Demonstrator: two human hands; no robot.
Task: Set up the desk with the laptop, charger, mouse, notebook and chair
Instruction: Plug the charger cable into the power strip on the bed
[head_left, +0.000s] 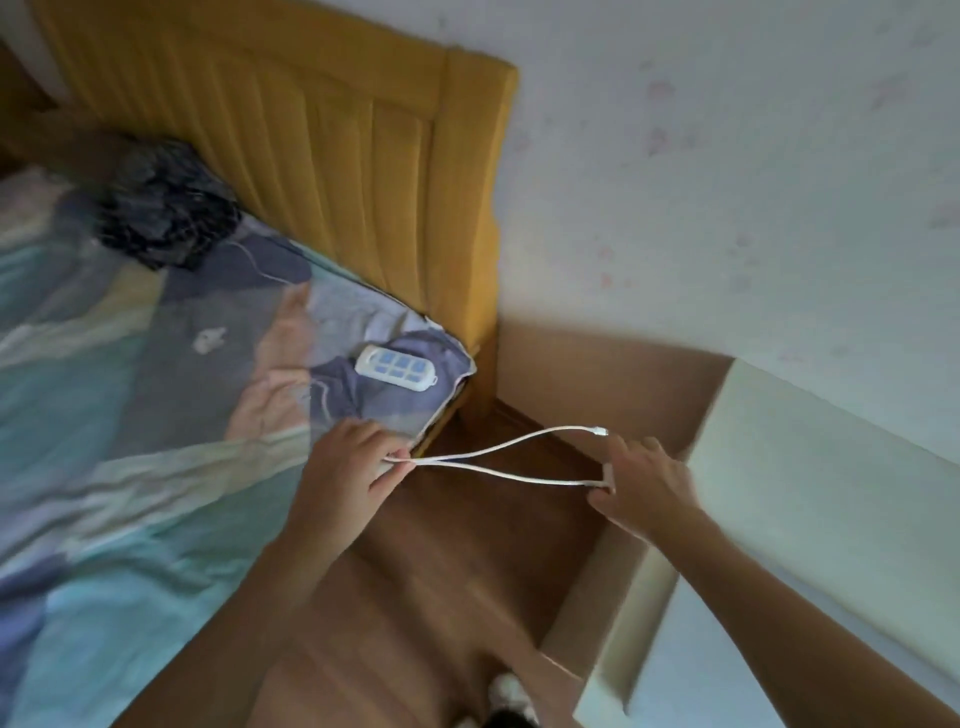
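Fingers (395, 457) of the left hand (353, 467) pinch both strands of a white charger cable (498, 457) together at mid-frame, while the right hand (641, 480) closes on the far end of the loop, one small connector (600, 431) poking free above it. Across the left of the frame spreads a bed (130, 389) with a patterned sheet and an orange wooden headboard (311, 130). At lower right stands a pale desk (831, 493) against the wall, its visible top bare. Brown wooden floor (441, 571) fills the gap between. A dark bundle (166, 208) lies at upper left, and a white power strip (397, 365) rests at the bed's corner. No laptop, mouse, notebook or chair shows, so I judge the setup barely begun: the cable is held above the floor, not yet on the desk.
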